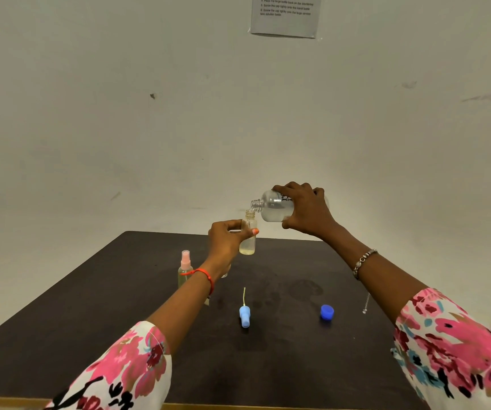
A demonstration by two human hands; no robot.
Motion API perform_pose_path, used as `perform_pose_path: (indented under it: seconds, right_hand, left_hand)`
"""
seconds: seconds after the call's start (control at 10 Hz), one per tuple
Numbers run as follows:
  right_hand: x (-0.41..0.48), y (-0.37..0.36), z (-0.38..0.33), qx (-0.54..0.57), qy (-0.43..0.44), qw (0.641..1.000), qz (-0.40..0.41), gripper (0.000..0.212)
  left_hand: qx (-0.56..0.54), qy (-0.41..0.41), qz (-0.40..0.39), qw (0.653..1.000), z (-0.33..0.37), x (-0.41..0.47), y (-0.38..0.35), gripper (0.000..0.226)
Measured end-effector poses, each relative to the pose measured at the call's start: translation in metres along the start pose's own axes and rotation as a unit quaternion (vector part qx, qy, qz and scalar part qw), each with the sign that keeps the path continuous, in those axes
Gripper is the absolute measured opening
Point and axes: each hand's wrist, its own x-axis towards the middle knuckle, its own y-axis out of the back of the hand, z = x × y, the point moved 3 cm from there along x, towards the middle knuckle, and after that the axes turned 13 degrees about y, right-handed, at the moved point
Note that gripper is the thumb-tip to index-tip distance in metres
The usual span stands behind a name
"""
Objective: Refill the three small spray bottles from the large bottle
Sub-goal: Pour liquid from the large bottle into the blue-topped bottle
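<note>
**Large bottle tipped over an open small bottle, both held above the table**

The right hand point(305, 210) is wrapped around the large clear plastic bottle point(273, 207), fingers over the top and thumb beneath, holding it tipped nearly on its side with its uncapped threaded neck pointing left and slightly down. The left hand point(227, 239) is closed around a small clear uncapped bottle point(248, 235), thumb across the front, keeping it upright in the air. The large bottle's mouth sits just above and touching or nearly touching the small bottle's open neck; which, I cannot tell. A shallow layer of pale yellowish liquid lies in the bottom of the small bottle.

Below, on the dark brown tabletop point(90, 315), a small clear spray bottle with a pink sprayer top point(185, 269) stands upright just left of the left wrist, which partly hides it. A light blue sprayer head with its thin dip tube point(244, 313) lies on its side near the middle of the table. A round dark blue screw cap point(326, 312) rests to its right, well apart. A printed paper sheet point(285, 14) hangs on the pale wall behind.
</note>
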Motion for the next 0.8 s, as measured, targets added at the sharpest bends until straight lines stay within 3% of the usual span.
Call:
perform_pose_path:
  seconds: [0.8]
  right_hand:
    - [0.0007, 0.0, 0.0006, 0.001, 0.002, 1.0, 0.002, 0.074]
  left_hand:
    - [0.004, -0.003, -0.002, 1.0, -0.0003, 0.0002, -0.0001, 0.037]
